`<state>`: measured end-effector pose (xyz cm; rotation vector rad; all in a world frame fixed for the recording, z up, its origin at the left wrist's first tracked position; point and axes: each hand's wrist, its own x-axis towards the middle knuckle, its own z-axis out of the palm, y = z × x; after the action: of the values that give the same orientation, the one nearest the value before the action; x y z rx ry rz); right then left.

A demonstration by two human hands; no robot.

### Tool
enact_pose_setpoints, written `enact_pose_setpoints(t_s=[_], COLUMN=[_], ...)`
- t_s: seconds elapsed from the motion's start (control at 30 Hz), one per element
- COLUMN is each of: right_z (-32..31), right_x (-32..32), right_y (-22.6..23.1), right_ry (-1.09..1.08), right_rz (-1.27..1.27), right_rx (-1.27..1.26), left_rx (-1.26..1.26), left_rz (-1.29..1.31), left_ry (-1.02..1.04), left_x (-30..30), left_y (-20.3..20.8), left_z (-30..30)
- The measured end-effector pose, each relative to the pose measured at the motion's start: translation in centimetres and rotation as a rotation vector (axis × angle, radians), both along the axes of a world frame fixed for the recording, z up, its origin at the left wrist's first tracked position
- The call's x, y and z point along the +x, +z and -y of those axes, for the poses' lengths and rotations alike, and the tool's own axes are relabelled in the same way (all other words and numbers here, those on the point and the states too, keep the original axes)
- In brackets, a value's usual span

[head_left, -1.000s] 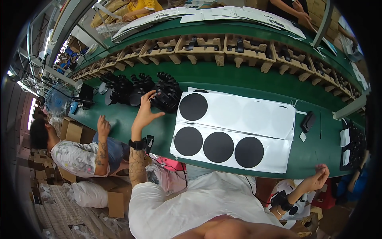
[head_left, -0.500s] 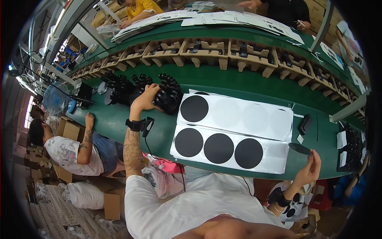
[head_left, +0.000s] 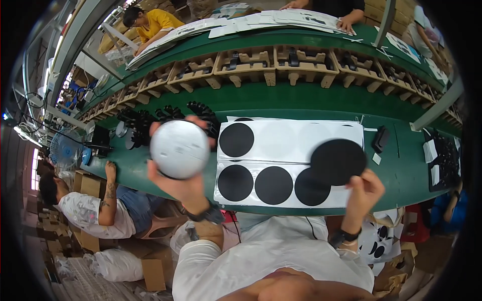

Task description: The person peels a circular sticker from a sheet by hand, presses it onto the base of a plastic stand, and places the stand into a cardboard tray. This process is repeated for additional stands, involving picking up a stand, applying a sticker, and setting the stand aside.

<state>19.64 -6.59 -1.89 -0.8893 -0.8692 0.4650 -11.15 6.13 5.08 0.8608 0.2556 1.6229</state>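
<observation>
The left hand [head_left: 188,189] is blurred and partly hidden behind a silvery disc [head_left: 179,149], whose back is unseen.

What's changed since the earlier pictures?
The left hand, earlier at the black ribbed parts, now holds a round silver-faced part nearer the body. The right hand, empty at first, holds a flat black disc, brought leftward over the white rectangular sheets. The sheets stayed put.

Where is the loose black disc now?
The loose black disc is in the right hand, right of centre in the head view, over the white sheets, partly hiding their rightmost black circle.
</observation>
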Motion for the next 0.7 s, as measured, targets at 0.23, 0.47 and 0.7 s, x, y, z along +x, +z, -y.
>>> enact_pose_setpoints(t_s=[0.23,0.47,0.7], right_z=[-4.0,-4.0,-3.8], right_x=[-7.4,-7.7,-7.6], right_y=[2.8,2.6,1.9], right_ry=[0.585,0.57,0.579], right_rz=[-0.308,-0.281,-0.368], right_rx=[-0.198,-0.22,-0.13], left_rx=[-0.153,-0.084,-0.192], left_rz=[-0.077,-0.17,-0.088], left_ry=[-0.142,-0.2,-0.212], left_x=[8.2,8.9,9.2], left_y=[-2.3,-3.2,-2.9], left_z=[4.8,4.8,5.2])
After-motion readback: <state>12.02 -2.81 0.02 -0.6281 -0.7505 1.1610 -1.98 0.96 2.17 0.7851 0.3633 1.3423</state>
